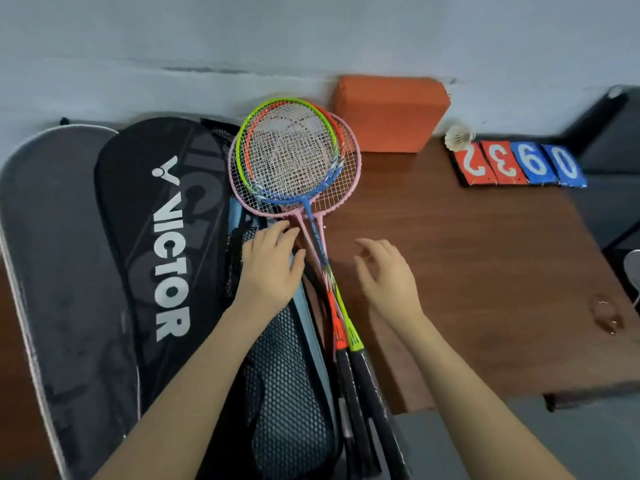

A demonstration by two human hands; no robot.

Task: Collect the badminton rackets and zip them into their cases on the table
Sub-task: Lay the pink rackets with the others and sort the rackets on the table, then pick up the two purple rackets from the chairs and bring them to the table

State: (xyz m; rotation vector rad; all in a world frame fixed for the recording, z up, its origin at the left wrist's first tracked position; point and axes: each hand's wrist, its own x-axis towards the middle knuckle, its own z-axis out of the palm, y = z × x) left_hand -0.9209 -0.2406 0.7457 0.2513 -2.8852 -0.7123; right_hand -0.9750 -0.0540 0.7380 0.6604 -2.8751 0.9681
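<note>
Rackets (298,161) are gathered, stacked heads together against the desk's (485,271) back edge, handles overhanging the front edge. Left hand (270,268) lies spread on the mesh case (287,375), fingertips touching the shafts; right hand (384,271) hovers relaxed, holding nothing, just beside them. Casing looks to be the step: next, lift the bright pink, green and orange frames and slide them in.
</note>
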